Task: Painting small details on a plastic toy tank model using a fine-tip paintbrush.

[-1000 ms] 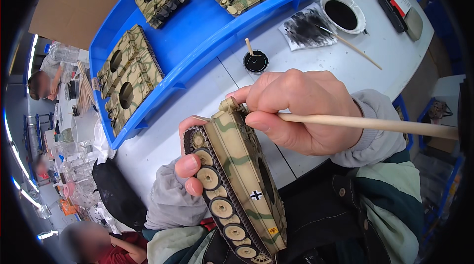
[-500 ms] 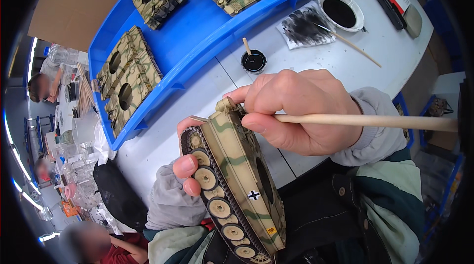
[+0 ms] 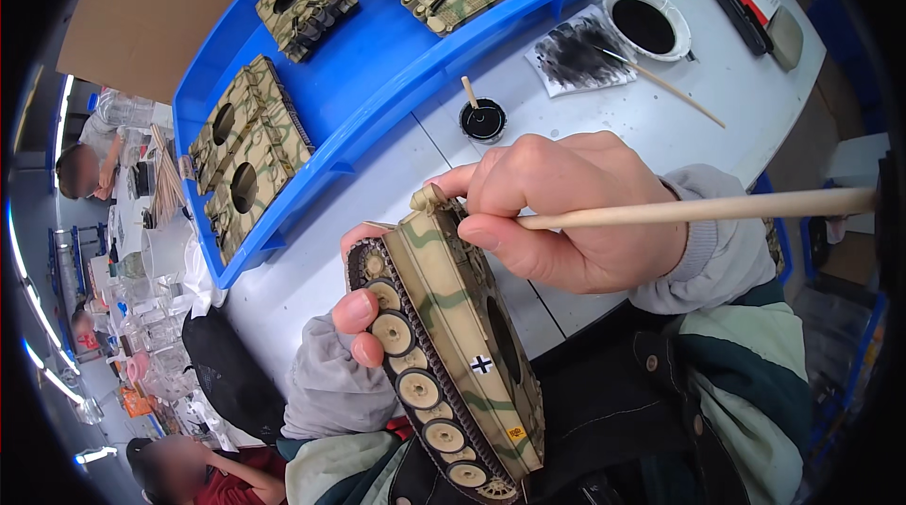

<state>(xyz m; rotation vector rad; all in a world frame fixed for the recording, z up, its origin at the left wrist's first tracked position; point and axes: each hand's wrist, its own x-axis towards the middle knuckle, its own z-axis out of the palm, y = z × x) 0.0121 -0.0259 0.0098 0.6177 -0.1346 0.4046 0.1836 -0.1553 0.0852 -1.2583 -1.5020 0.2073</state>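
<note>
A camouflage-painted model tank hull is tilted on its side above my lap, its wheels and track facing left. My left hand is closed around it from behind and beneath, with fingertips showing by the wheels. My right hand pinches a thin wooden stick, probably a brush handle, which points out to the right. The stick's working end is hidden behind my fingers, close to the hull's upper end. My right fingertips touch or nearly touch the hull there.
A blue tray holds several more camouflage hulls. Beyond my right hand stand a small cup of black paint, a black-smeared cloth with a brush, and a white bowl of black liquid. People sit at the far left.
The outer end of the stick has swung slightly upward. Both hands keep their hold, and the hull has barely moved. The view has shifted a little.
</note>
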